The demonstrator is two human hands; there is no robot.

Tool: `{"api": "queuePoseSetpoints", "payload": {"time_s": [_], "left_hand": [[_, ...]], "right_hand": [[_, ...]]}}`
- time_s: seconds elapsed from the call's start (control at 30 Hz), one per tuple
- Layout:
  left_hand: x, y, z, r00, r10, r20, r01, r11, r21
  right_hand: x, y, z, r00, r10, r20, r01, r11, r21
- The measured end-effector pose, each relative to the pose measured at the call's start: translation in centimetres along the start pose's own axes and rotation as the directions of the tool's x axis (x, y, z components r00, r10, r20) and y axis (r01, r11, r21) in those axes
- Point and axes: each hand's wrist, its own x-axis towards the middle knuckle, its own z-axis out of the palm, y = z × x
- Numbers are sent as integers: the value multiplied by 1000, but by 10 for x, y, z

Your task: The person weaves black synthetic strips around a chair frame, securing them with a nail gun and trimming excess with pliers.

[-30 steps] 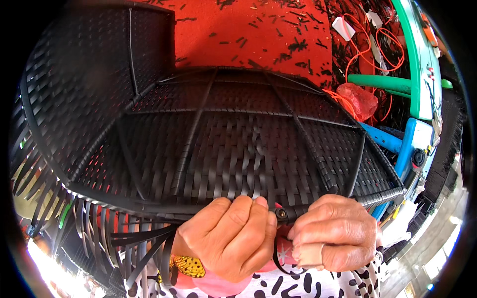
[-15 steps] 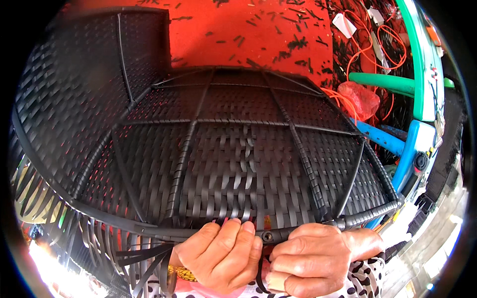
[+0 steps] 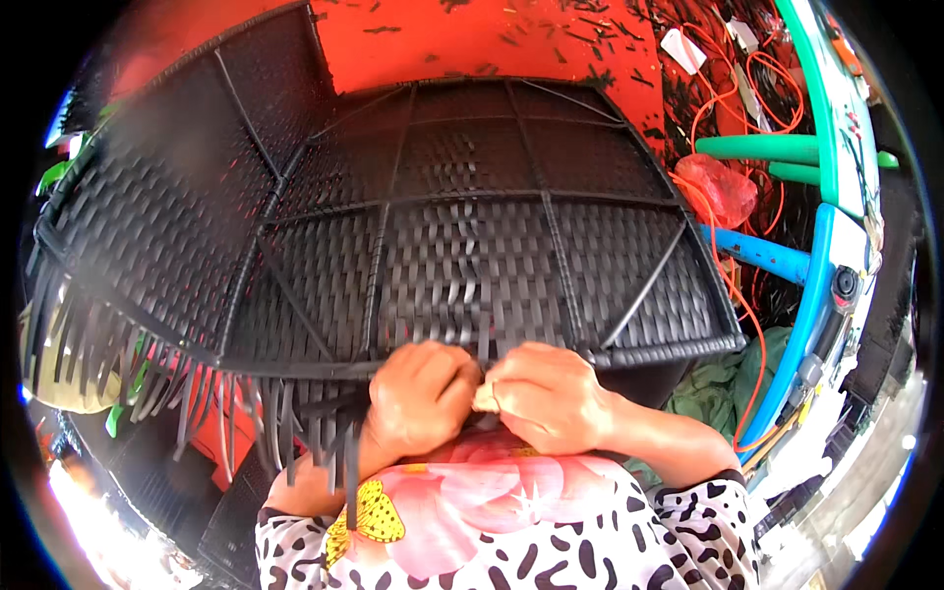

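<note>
A large black woven wicker panel (image 3: 462, 231) on a bar frame lies tilted before me. A second woven panel (image 3: 167, 211) stands at an angle along its left side. My left hand (image 3: 423, 395) is closed at the near rim, its fingers curled down. Close beside it, my right hand (image 3: 549, 395) is closed too, with a tan wrap (image 3: 486, 397) at its thumb side. Whatever the fingers hold is hidden by the knuckles. Loose black flat strips (image 3: 339, 447) hang from the rim left of my left hand.
Red flooring (image 3: 472, 44) strewn with black strip scraps lies beyond the panel. At the right stand a green-legged stool (image 3: 757, 148) and a blue one (image 3: 762, 254), with an orange cord (image 3: 752, 344), a red plastic bag (image 3: 723, 189) and green cloth (image 3: 733, 383).
Both hands have moved up and away from me in the picture and drawn closer together. The panel's near rim has shifted upward too, showing more of my forearms and patterned clothing.
</note>
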Motion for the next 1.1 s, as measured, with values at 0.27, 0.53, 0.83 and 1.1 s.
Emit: {"api": "queuePoseSetpoints", "payload": {"time_s": [0.27,0.53,0.83,1.1], "left_hand": [[-4,-20,29,988,-70,-135,85,990,109],[-12,-39,35,986,-152,-72,156,987,42],[-15,-46,34,988,-143,-62,145,989,27],[-16,-50,32,992,-120,-41,120,993,-1]], "right_hand": [[4,43,10,999,12,41,-12,1000,6],[12,60,18,995,28,95,-36,996,85],[21,63,15,986,74,152,-95,986,136],[23,62,15,977,110,181,-133,984,117]]}}
